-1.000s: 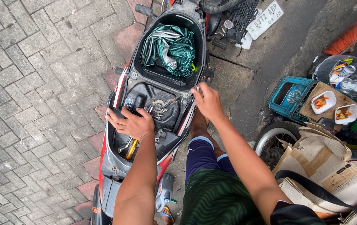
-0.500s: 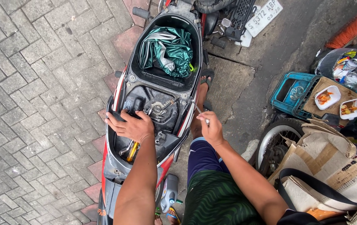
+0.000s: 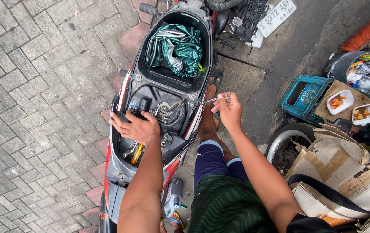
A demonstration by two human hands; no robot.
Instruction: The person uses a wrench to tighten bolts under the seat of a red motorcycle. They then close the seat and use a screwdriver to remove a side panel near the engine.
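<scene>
I look down on a scooter with its seat lifted, showing the black under-seat compartment. My left hand rests flat on the black cover over the tank area, fingers spread. My right hand is beside the scooter's right edge and pinches a thin metal tool whose tip points at the compartment rim. A crumpled green raincoat lies in the storage tub. A yellow-handled screwdriver lies in the body near my left wrist.
Grey paving stones lie to the left. A blue crate with cardboard and two white food trays stands at the right, next to a wheel, torn cardboard and a black strap. A grey bottle stands by my foot.
My right hand dropped from the compartment's edge to beside my knee, then rose again holding the thin metal tool. My left hand stayed on the black cover.
</scene>
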